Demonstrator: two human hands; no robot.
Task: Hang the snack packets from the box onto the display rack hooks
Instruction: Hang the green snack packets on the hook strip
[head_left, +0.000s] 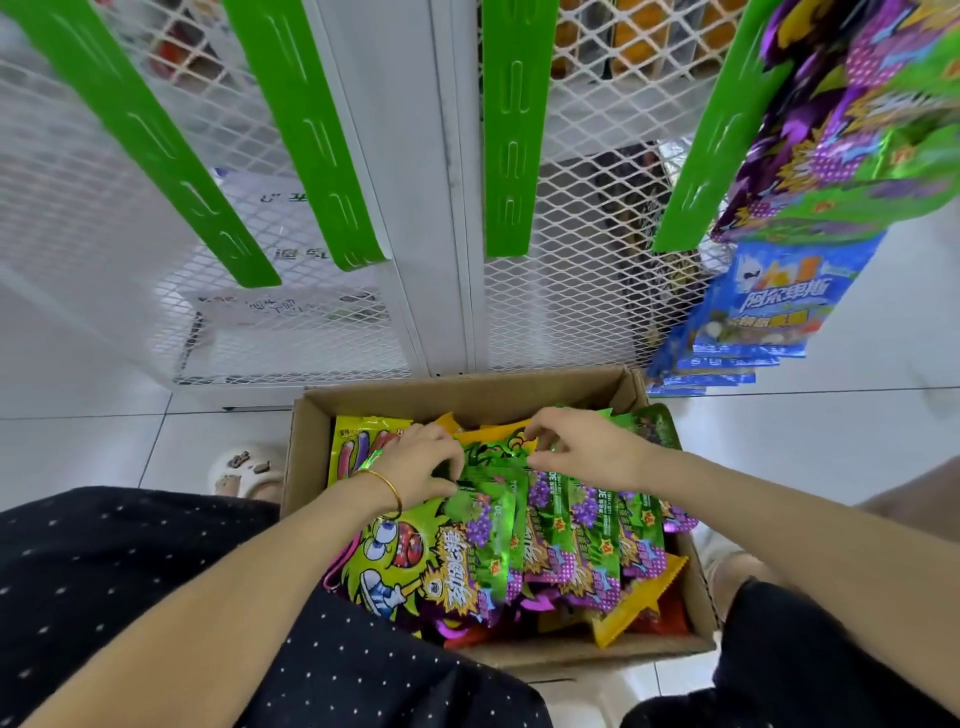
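An open cardboard box (470, 395) stands on the floor in front of me, filled with snack packets. A row of green and purple grape packets (571, 525) lies across its middle. My left hand (423, 462) pinches the top edge of the leftmost packets in that row. My right hand (587, 447) pinches the top edge of the packets further right. A bigger green packet with a cartoon face (410, 561) lies at the box's left. The white mesh display rack (571, 291) with green strips (511, 130) rises behind the box.
Purple and green packets (852, 114) and blue packets (769, 312) hang at the rack's right side. Yellow and red packets (644, 608) lie at the box's near right. A slippered foot (244, 467) is left of the box on the white tiled floor.
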